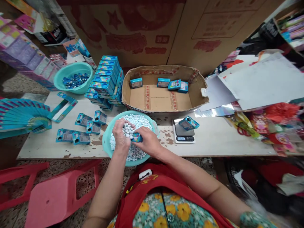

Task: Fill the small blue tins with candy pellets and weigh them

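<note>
Over a turquoise bowl [106,139] full of small pale candies [139,153], my left hand [120,134] is cupped around a heap of the candies. My right hand [148,139] grips a small blue box [137,137] right beside that palm, above the bowl. The box's opening is hidden by my fingers. To the right, another blue box [189,123] lies tilted on a small digital scale [184,136], whose display is lit. Several blue boxes [93,127] rest on the table left of the bowl.
A cardboard tray [156,103] behind the bowl holds several blue boxes. Stacked blue boxes [104,79] stand left of it, near a turquoise bowl [89,85] of shiny blue pieces. Flattened cartons [26,114] fan out at left. Paper sheets [266,82] lie right; a pink stool [52,196] stands below.
</note>
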{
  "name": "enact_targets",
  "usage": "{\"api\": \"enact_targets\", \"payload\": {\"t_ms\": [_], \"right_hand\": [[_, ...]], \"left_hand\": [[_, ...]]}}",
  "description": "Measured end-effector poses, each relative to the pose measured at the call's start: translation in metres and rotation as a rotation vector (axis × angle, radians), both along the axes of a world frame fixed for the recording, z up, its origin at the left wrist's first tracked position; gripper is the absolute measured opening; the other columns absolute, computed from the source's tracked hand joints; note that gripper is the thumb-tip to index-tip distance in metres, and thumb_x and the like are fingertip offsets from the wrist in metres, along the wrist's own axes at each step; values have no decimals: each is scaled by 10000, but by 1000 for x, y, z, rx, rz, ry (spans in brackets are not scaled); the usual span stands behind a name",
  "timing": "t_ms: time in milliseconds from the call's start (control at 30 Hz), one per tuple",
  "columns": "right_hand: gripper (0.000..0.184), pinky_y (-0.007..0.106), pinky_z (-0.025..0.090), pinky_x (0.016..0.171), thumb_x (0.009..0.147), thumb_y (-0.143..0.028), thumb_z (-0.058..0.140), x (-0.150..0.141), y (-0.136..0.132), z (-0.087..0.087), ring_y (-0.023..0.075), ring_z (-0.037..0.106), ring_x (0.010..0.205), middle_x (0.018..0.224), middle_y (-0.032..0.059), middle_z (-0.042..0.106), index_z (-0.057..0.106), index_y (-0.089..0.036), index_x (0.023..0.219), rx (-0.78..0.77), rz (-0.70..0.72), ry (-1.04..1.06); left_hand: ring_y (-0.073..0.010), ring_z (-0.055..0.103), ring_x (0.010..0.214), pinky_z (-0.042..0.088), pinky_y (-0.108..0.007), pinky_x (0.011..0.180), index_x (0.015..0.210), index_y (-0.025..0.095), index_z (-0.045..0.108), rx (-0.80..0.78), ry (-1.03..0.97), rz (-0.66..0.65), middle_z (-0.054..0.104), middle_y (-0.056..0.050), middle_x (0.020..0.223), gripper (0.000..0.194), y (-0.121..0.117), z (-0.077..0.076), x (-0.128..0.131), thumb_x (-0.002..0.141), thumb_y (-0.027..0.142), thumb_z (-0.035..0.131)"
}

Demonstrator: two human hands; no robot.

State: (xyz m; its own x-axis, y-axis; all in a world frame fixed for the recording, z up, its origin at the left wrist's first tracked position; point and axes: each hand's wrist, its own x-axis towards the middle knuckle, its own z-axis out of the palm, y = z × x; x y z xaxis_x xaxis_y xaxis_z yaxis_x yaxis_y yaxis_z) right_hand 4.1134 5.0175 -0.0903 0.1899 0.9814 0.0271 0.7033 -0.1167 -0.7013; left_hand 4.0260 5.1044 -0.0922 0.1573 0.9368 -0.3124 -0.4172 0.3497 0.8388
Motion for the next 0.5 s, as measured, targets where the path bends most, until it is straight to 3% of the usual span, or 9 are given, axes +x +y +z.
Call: {"api": "enact_targets", "payload": {"t_ms": [167, 367, 500], "right_hand": [[374, 342, 463, 851, 717, -334, 764, 11, 1, -3, 221, 570, 955, 975, 58, 633, 619, -178, 1024, 47, -174, 38], [373, 356, 460, 860, 715, -312, 768, 20, 2, -4, 227, 569, 969, 999, 55, 637, 623, -189, 1036, 48, -78, -26], [387, 344, 467, 863, 697, -290, 786, 25, 4, -4, 219, 584, 970, 993, 45, 647, 630, -194, 1038, 54, -70, 47]], "left_hand": [[-124, 520, 479, 466, -265, 518, 637, 168, 481, 19, -24, 69, 504, 46, 531, 240, 5, -4, 13, 712, 307, 661], [-129, 558, 498, 468, -251, 515, 642, 163, 498, 74, 58, 46, 526, 42, 551, 240, 4, -2, 27, 721, 313, 668], [-139, 568, 499, 492, -265, 537, 625, 168, 487, 91, 75, 63, 502, 46, 507, 268, 6, 1, 32, 749, 342, 649]]}}
